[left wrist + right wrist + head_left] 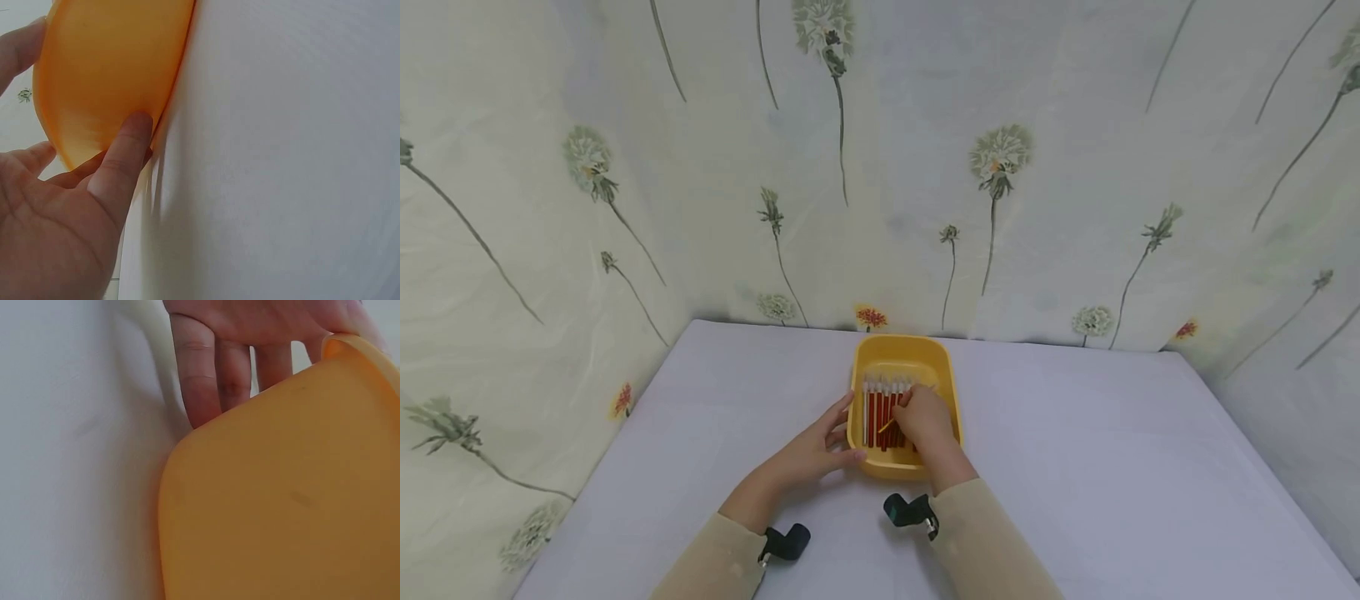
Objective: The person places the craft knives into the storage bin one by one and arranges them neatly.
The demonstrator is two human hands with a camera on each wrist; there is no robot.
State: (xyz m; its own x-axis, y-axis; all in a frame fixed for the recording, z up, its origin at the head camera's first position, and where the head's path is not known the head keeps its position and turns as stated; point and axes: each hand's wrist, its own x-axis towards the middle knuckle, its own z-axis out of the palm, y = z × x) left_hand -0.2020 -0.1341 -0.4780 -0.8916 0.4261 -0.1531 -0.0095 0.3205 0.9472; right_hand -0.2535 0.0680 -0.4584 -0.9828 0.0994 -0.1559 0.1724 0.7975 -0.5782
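A yellow plastic tray stands on the table, with a row of slim red sticks with whitish upper ends lying inside. Their exact kind is too small to tell. A paler stick lies at the row's left end. My left hand touches the tray's left side with extended fingers, its thumb at the near left corner; the left wrist view shows the fingers against the tray wall. Over the tray's right part, my right hand pinches a thin yellow stick, slanted above the red ones. The right hand hides part of the row.
A white cloth covers the table around the tray. Behind and at the sides hangs a pale curtain printed with dandelions. Each wrist wears a small black camera mount.
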